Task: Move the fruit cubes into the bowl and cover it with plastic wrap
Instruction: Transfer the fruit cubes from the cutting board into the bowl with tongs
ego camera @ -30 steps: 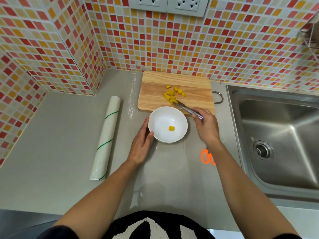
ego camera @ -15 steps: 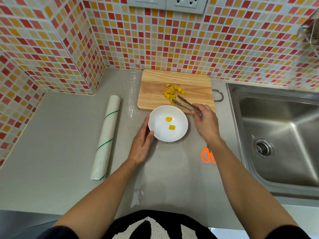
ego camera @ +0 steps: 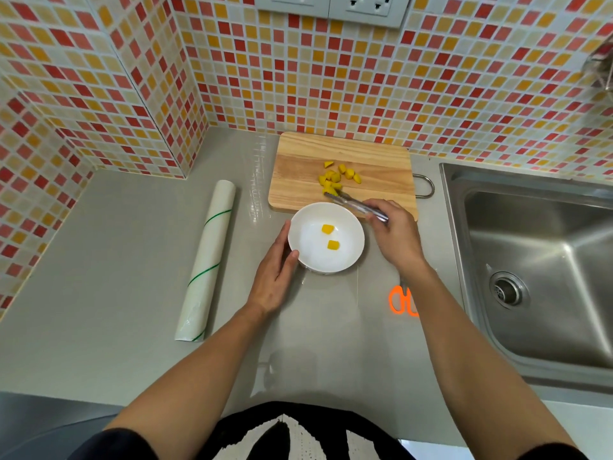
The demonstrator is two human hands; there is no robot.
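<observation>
A white bowl (ego camera: 345, 257) stands on the grey counter just in front of a wooden cutting board (ego camera: 298, 180). Two yellow fruit cubes (ego camera: 327, 229) lie inside the bowl. Several more yellow cubes (ego camera: 335, 178) sit in a small pile on the board. My right hand (ego camera: 394, 234) grips metal tongs (ego camera: 351, 202), whose tips rest at the near edge of the pile. My left hand (ego camera: 275, 277) lies against the bowl's left side, thumb on the rim. A roll of plastic wrap (ego camera: 207, 260) lies on the counter to the left.
Orange-handled scissors (ego camera: 401, 300) lie on the counter under my right forearm. A steel sink (ego camera: 537, 260) fills the right side. Tiled walls close off the back and the left corner, with sockets (ego camera: 331, 8) above the board.
A second cube landed in the bowl between the earliest frame and now. The tongs then went back from the bowl to the pile on the board. My left hand has stayed at the bowl.
</observation>
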